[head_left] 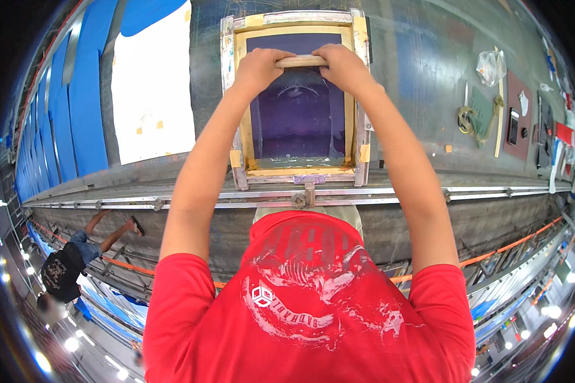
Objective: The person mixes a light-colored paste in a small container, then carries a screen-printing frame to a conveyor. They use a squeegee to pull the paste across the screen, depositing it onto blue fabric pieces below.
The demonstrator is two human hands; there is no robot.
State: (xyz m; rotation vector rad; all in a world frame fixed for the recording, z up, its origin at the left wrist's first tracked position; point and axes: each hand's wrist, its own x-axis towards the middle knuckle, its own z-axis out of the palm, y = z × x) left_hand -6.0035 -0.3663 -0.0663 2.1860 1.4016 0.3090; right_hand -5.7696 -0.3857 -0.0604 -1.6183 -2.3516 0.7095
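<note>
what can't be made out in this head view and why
In the head view:
- Some fingertips of the left hand and right hand: hidden by the hands and the wooden bar.
- The bar's underside: hidden by the bar itself.
- The tabletop beneath the screen frame: covered by it.
- The clutter near the right rim: too small and distorted.
</note>
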